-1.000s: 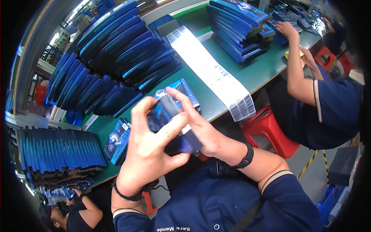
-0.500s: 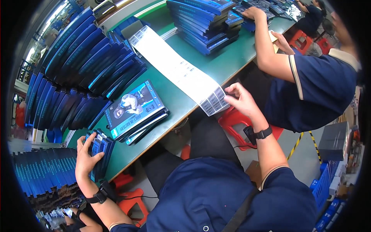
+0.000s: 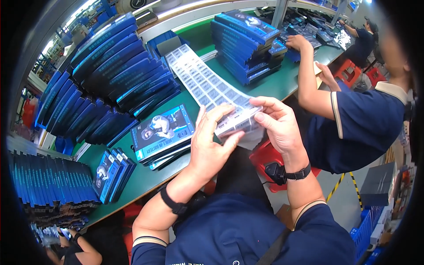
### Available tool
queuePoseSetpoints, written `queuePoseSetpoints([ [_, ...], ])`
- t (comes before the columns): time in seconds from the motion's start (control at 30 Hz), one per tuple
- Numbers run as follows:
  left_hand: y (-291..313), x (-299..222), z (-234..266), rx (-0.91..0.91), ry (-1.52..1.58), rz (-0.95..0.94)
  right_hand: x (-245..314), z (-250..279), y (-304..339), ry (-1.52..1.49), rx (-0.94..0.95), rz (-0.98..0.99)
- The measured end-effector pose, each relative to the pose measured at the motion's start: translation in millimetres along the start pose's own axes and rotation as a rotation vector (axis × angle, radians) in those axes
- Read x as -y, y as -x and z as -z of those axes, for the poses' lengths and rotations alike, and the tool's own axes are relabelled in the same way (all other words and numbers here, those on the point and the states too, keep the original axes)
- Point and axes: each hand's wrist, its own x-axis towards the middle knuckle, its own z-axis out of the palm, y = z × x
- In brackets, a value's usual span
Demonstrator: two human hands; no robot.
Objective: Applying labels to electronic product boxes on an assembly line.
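Observation:
A long strip of printed labels on pale backing runs from the back of the green table to its front edge. Its near end bends over the edge in front of me. My right hand pinches the right corner of that end between thumb and fingers. Close to the strip's left side is my left hand, its thumb and fingers apart, fingertips over the labels; whether they touch is hard to see. Left of it lies a short pile of blue-and-black boxes. A few slim boxes lean together farther left.
Tall stacks of blue boxes fill the table's left side, and another stack stands at the back. Rows of boxes stand at far left. A co-worker sits at my right. Red stools stand below the table.
My left hand has left the slim boxes and come right to the label strip. My right hand still grips the strip's end, which is now bent up more. The view has shifted slightly.

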Motion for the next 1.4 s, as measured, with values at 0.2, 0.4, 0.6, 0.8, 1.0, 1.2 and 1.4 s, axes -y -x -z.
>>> queuePoseSetpoints([
  [0.2,-2,30,-40,-0.04,0.553,0.349,1,14,-11,1.348,-0.17,0.569],
  [0.4,0,43,-49,-0.001,0.531,0.52,-25,32,-11,1.547,-0.09,0.785],
  [0.6,0,56,-51,-0.02,0.58,0.711,-27,33,0,1.471,-0.057,0.78],
  [0.8,11,68,-55,0.004,0.536,0.737,-14,20,-10,1.239,-0.097,0.497],
  [1.0,13,68,-55,-0.001,0.571,0.779,-46,28,-5,1.563,0.048,0.633],
  [1.2,12,73,-59,-0.028,0.632,0.777,-35,26,3,1.152,-0.193,0.657],
  [1.4,21,76,-64,0.012,0.452,0.637,-30,4,-18,1.247,-0.028,0.483],
])
